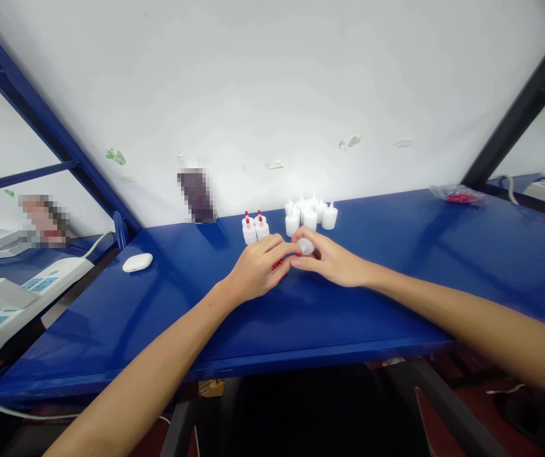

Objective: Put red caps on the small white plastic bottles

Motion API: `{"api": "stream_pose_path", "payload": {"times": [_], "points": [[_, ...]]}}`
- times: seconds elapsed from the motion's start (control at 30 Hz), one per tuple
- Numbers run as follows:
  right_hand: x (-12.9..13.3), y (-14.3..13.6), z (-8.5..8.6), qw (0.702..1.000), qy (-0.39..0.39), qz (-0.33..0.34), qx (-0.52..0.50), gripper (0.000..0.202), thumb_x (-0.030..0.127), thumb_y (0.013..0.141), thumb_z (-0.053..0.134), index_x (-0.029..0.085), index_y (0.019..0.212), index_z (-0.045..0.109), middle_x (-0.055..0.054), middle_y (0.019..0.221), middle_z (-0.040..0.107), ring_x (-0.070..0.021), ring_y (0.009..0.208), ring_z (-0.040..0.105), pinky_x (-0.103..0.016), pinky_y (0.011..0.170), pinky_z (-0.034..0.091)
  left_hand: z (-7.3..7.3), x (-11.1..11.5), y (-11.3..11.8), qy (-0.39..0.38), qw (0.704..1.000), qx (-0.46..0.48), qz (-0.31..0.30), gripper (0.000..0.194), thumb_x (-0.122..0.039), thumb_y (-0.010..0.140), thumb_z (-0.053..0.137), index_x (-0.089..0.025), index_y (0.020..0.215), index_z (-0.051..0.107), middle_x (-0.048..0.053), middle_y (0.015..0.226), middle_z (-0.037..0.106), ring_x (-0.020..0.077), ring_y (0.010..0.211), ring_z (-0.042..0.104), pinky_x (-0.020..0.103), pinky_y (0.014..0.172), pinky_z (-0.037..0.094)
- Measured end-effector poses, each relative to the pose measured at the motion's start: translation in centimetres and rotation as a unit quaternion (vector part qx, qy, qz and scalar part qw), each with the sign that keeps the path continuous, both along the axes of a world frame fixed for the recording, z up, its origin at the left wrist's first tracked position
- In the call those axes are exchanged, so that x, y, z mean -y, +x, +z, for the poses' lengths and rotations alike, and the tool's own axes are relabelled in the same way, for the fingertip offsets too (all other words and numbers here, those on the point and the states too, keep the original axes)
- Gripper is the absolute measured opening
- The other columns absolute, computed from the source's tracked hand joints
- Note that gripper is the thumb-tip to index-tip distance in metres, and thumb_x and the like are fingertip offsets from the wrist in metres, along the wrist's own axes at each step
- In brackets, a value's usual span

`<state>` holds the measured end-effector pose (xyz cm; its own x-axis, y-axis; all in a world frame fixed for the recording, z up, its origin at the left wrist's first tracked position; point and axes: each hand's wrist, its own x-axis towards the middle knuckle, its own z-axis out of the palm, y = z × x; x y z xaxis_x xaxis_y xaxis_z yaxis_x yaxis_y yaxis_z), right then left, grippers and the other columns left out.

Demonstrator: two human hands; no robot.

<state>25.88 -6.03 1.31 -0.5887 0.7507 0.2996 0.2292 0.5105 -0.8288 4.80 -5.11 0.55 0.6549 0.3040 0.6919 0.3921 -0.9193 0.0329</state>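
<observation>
In my right hand (334, 257) is a small white squeeze bottle (305, 246), tipped over with its base turned towards me, gripped between thumb and fingers. My left hand (260, 263) meets it from the left, its fingertips pinched on a bit of red, a small cap (298, 254), at the bottle's tip. Under my left fingers lie several loose red caps (277, 263), partly hidden. Just behind my left hand stand several white bottles with red caps (249, 233). Behind my right hand is a group of uncapped white bottles (309, 219) with bare nozzles.
A white oval case (138, 263) lies on the left of the blue table (349, 317). A clear bag with red pieces (463, 195) is at the back right. A white power strip (29, 298) runs beyond the left edge. The wall closes off the back.
</observation>
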Motion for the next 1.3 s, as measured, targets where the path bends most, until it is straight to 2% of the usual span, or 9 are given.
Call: {"api": "stream_pose_path", "payload": {"times": [0.4,0.77,0.93,1.03,1.1,1.13,1.2,1.27,1.3], "points": [[0.2,-0.3,-0.2,0.998,0.055,-0.008,0.003,0.018,0.037,0.094,0.054,0.021,0.094,0.046,0.003,0.079,0.046,-0.0141,0.070,0.041,-0.027,0.064,0.035,-0.1,0.1,0.3,0.052,0.999,-0.004,0.005,0.014,-0.019,0.098,0.047,-0.019,0.105,0.059,0.002,0.079,0.056,0.0124,0.067,0.052,0.024,0.061,0.042],[0.3,-1.0,-0.9,0.998,0.027,-0.009,-0.054,0.013,0.032,0.092,0.052,0.021,0.089,0.045,0.004,0.074,0.042,-0.0120,0.064,0.037,-0.027,0.061,0.033,-0.4,-0.2,0.3,0.095,0.995,-0.022,0.011,0.014,-0.018,0.097,0.048,-0.018,0.105,0.059,0.003,0.082,0.059,0.0134,0.068,0.052,0.025,0.061,0.043],[-0.4,-1.1,-1.1,0.999,0.033,-0.003,-0.029,0.020,0.040,0.096,0.048,0.020,0.091,0.048,0.003,0.074,0.045,-0.0129,0.066,0.041,-0.028,0.063,0.036,-0.6,-0.3,0.4,0.033,0.999,-0.013,0.015,0.014,-0.020,0.099,0.045,-0.018,0.104,0.059,0.004,0.084,0.060,0.0138,0.072,0.055,0.025,0.065,0.044],[-0.9,-0.3,-0.8,0.997,0.071,-0.012,0.031,0.032,0.046,0.097,0.048,0.021,0.116,0.047,0.003,0.076,0.048,-0.0140,0.066,0.044,-0.029,0.064,0.037,-0.3,-0.9,-0.2,-0.037,0.998,0.034,0.033,0.014,-0.022,0.099,0.046,-0.018,0.106,0.057,0.003,0.086,0.061,0.0133,0.074,0.056,0.025,0.069,0.045],[-1.4,0.5,-0.5,0.991,0.106,-0.062,0.062,0.038,0.046,0.097,0.047,0.021,0.125,0.044,0.005,0.069,0.046,-0.0144,0.060,0.043,-0.029,0.061,0.035,0.1,-1.6,-1.2,-0.064,0.994,0.065,0.067,0.014,-0.023,0.098,0.046,-0.017,0.106,0.056,0.003,0.085,0.060,0.0129,0.072,0.056,0.025,0.068,0.045],[-1.7,0.9,-0.3,0.984,0.129,-0.098,0.073,0.034,0.045,0.097,0.047,0.020,0.120,0.049,0.005,0.066,0.045,-0.0145,0.059,0.043,-0.029,0.060,0.034,0.3,-2.0,-1.9,-0.067,0.991,0.068,0.089,0.014,-0.024,0.097,0.047,-0.017,0.105,0.056,0.002,0.083,0.059,0.0131,0.071,0.055,0.025,0.067,0.044],[-2.4,1.8,0.0,0.964,0.181,-0.172,0.091,0.026,0.041,0.096,0.046,0.019,0.088,0.059,0.002,0.065,0.044,-0.0150,0.060,0.044,-0.031,0.062,0.034,0.7,-2.7,-3.3,-0.074,0.987,0.029,0.136,0.014,-0.026,0.094,0.049,-0.017,0.102,0.058,0.000,0.075,0.057,0.0134,0.066,0.053,0.025,0.064,0.041],[-3.0,2.4,0.2,0.946,0.213,-0.218,0.113,0.038,0.034,0.092,0.046,0.019,0.058,0.050,-0.001,0.067,0.044,-0.0155,0.063,0.045,-0.031,0.063,0.034,0.9,-3.3,-4.6,-0.094,0.979,-0.038,0.174,0.013,-0.027,0.092,0.050,-0.018,0.094,0.059,-0.002,0.067,0.054,0.0132,0.061,0.051,0.025,0.060,0.037],[-3.3,2.6,0.3,0.941,0.216,-0.227,0.125,0.040,0.030,0.090,0.046,0.020,0.051,0.044,-0.002,0.067,0.044,-0.0155,0.064,0.046,-0.031,0.063,0.034,1.0,-3.5,-5.1,-0.107,0.974,-0.069,0.189,0.013,-0.028,0.091,0.051,-0.018,0.091,0.060,-0.002,0.065,0.054,0.0131,0.058,0.050,0.025,0.058,0.035]]}}
